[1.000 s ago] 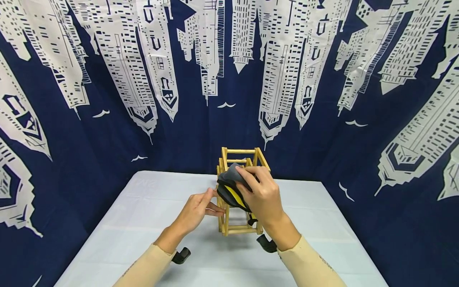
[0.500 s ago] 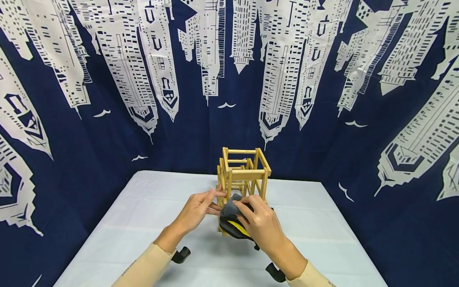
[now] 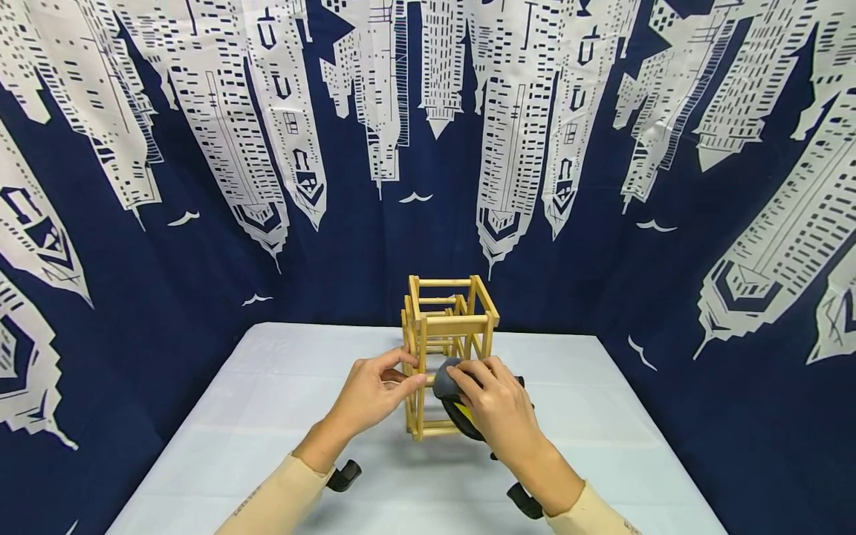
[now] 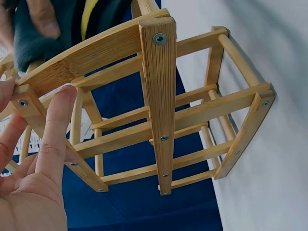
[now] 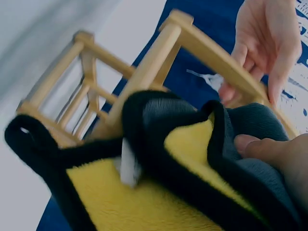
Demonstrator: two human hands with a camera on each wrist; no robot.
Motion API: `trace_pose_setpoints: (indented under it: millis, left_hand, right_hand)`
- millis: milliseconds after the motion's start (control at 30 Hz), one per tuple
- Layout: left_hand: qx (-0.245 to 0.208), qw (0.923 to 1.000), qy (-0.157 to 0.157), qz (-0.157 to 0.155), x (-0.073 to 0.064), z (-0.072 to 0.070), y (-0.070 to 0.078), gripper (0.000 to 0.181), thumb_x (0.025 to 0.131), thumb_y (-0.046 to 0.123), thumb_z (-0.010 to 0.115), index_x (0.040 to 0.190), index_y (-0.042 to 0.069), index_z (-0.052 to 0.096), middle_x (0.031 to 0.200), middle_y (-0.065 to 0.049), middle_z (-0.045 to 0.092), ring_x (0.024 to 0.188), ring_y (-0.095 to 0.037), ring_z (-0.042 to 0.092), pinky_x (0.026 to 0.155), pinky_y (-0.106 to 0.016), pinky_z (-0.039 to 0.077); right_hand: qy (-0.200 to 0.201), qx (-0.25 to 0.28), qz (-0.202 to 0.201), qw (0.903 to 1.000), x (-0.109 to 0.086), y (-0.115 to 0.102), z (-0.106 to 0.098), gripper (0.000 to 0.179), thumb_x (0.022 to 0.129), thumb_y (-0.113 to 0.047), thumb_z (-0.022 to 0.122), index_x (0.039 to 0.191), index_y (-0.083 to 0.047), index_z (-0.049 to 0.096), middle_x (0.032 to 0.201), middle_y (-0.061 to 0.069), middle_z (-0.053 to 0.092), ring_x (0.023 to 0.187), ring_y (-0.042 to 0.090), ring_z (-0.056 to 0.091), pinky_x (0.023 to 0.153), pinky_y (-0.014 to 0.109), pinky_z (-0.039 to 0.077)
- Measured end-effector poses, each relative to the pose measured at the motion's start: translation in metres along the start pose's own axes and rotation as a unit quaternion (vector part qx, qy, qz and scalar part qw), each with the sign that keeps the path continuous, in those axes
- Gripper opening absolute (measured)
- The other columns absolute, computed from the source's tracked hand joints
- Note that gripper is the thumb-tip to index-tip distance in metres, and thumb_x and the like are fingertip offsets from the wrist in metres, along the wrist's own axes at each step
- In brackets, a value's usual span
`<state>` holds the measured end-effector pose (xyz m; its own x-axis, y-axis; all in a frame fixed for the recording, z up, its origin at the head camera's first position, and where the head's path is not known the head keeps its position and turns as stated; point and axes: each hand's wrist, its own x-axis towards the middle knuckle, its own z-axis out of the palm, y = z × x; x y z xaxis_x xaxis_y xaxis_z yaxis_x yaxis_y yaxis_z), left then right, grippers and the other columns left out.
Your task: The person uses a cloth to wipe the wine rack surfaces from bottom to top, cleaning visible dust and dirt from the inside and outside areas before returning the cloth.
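A wooden rack (image 3: 458, 325) of pale bars and rungs stands on the table, screw heads showing along its posts in the left wrist view. My left hand (image 3: 371, 394) grips its left front post, thumb on one side and fingers on the other. My right hand (image 3: 498, 397) holds a bunched cleaning cloth (image 5: 144, 207) against the rack's front, at a rung below the top tier. The cloth is grey on one face and yellow on the other, with black edging, a corner loop (image 5: 29, 137) and a white tag (image 5: 127, 166). My right palm is hidden.
A white cloth covers the table (image 3: 294, 416). Behind and beside it hangs a navy curtain (image 3: 374, 275) printed with white upside-down buildings. Black curved pieces (image 3: 344, 475) show beside both wrists.
The right hand has come down from the rack's top with the cloth, then shifted slightly right and up along a rung. The left hand's fingers and thumb have closed round the post.
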<state>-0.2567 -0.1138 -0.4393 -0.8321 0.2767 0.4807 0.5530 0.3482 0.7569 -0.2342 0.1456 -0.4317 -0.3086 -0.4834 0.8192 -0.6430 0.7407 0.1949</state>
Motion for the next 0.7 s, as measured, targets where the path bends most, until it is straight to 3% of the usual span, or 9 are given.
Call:
trace_pose_setpoints:
  millis: [200, 367, 567, 700]
  left_hand:
    - [0.018, 0.9998, 0.007, -0.007, -0.003, -0.001, 0.002, 0.017, 0.106, 0.028, 0.09, 0.119, 0.019, 0.083, 0.123, -0.008, 0.09, 0.099, -0.018, 0.09, 0.086, -0.028, 0.07]
    - [0.012, 0.9999, -0.003, -0.01, -0.003, 0.0, 0.003, 0.016, 0.108, 0.03, 0.088, 0.12, 0.02, 0.083, 0.124, -0.008, 0.09, 0.101, -0.018, 0.09, 0.088, -0.027, 0.069]
    - [0.019, 0.9998, 0.001, 0.001, -0.002, -0.001, 0.001, 0.013, 0.109, 0.029, 0.086, 0.119, 0.019, 0.083, 0.133, -0.012, 0.087, 0.104, -0.024, 0.09, 0.089, -0.031, 0.072]
    - [0.017, 0.9998, 0.006, 0.0, -0.002, 0.001, 0.0, 0.014, 0.11, 0.029, 0.086, 0.119, 0.019, 0.084, 0.137, -0.013, 0.086, 0.105, -0.026, 0.09, 0.087, -0.031, 0.071]
  right_hand:
    - [-0.002, -0.012, 0.024, 0.9996, -0.007, 0.003, -0.013, 0.057, 0.064, 0.002, 0.113, 0.115, -0.011, 0.091, 0.112, 0.005, 0.084, 0.096, 0.027, 0.069, 0.077, 0.039, 0.07]
    - [-0.003, -0.017, 0.032, 0.9993, -0.006, -0.002, -0.006, 0.056, 0.065, 0.001, 0.113, 0.116, -0.009, 0.091, 0.111, 0.006, 0.083, 0.095, 0.027, 0.069, 0.077, 0.038, 0.07]
    - [0.006, 0.033, 0.011, 0.9994, -0.003, -0.007, 0.011, 0.061, 0.066, 0.002, 0.113, 0.122, -0.008, 0.09, 0.116, 0.006, 0.085, 0.103, 0.025, 0.07, 0.083, 0.035, 0.071]
    - [0.008, 0.063, 0.003, 0.998, -0.005, -0.004, 0.009, 0.063, 0.067, 0.003, 0.112, 0.125, -0.007, 0.089, 0.12, 0.006, 0.084, 0.107, 0.025, 0.071, 0.085, 0.036, 0.071]
